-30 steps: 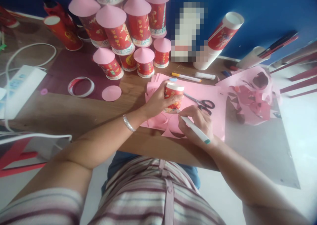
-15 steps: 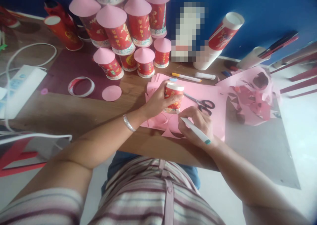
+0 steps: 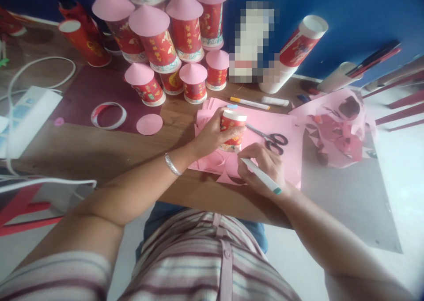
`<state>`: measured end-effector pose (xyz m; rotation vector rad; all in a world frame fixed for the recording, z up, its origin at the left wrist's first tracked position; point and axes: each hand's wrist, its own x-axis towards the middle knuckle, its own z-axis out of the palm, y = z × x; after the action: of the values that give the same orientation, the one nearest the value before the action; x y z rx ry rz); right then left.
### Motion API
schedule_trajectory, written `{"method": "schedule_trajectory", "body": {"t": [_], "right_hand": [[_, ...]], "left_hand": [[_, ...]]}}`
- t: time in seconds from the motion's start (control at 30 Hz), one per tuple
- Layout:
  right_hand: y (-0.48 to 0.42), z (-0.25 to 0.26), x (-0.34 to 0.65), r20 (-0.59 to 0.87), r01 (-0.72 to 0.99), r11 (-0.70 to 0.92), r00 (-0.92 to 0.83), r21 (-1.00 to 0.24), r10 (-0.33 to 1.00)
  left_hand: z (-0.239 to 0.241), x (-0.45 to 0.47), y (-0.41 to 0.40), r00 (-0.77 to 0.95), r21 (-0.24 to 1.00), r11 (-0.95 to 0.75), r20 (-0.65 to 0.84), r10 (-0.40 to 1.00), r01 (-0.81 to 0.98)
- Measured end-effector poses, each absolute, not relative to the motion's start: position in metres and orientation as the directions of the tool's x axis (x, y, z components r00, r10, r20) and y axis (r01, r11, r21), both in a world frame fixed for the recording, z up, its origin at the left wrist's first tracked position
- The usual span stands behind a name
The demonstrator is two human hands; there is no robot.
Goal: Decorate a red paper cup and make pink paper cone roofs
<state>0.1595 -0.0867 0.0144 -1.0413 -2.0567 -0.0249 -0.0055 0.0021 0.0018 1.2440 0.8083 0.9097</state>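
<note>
In the frame's centre, the left hand [image 3: 210,135] was curled around a red cup [image 3: 232,123]; to the lower right, the right hand [image 3: 265,159] pinched a white marker [image 3: 261,175], tip by the cup's lower edge.

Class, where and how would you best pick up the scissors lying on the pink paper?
Probably by the dark handle loops, coming from the picture's right: the scissors lie flat, loops facing that side, blades pointing towards the cup and left hand.
</note>
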Motion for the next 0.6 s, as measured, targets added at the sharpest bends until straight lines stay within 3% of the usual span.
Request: {"method": "schedule_trajectory", "body": {"t": [0.6], "right_hand": [[-0.0860,0.0122,0.1610,0.672,0.645,0.684,-0.341,-0.342,0.658]], "left_hand": [[0.0029,-0.0051,0.0015,0.431,0.987,0.107,-0.044,0.901,-0.123]]}}
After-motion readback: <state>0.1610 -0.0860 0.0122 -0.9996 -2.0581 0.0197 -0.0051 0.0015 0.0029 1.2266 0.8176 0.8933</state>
